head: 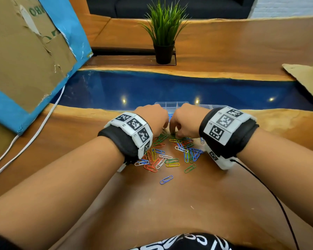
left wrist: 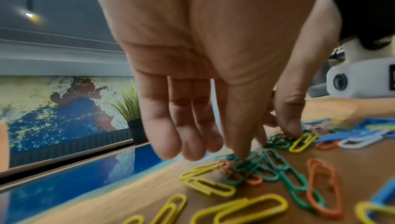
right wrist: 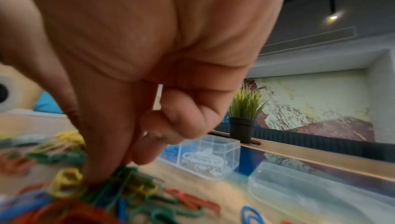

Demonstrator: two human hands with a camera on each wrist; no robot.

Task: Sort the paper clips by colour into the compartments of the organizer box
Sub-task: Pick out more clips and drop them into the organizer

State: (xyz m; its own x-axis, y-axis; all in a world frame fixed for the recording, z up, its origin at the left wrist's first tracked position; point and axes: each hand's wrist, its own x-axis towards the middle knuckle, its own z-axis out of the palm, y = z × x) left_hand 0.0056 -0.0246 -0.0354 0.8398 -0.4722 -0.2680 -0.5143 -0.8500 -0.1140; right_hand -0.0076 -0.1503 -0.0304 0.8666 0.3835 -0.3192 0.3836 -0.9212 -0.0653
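We have both hands down in the loose heap of paper clips [head: 167, 154] on the wooden surface [head: 170, 204], with the organizer box [head: 172, 105] just beyond our knuckles. Our right hand [head: 185, 121] has a narrow grip: thumb and forefinger pinch a bunch of green clips [right wrist: 119, 175], the other fingers tucked into the palm. Our left hand [head: 152, 120] is looser, its forefinger tip [left wrist: 239, 153] pressing onto another green clip [left wrist: 245, 168]. From the wrist view we cannot tell whether that clip is pinched or only touched.

The main risk sits right under the right grip. Yellow clips [right wrist: 66, 182] and red ones lie touching the green bunch, and we judge that clips this tangled may hook each other, so a lift could drag a wrong colour along into a compartment. Beneath the left fingertip an orange clip [left wrist: 252, 180] is threaded under the green one, so the same snag threatens there.

Beyond the right grip, one compartment holds white clips [right wrist: 205, 160] and the one beside it blue. A careless drop could land green among them. The clear lid [right wrist: 310, 199] lies to the outer side of that grip, and a stray clip could fall onto it. Our hands work close together, so they may also jostle each other's pick.
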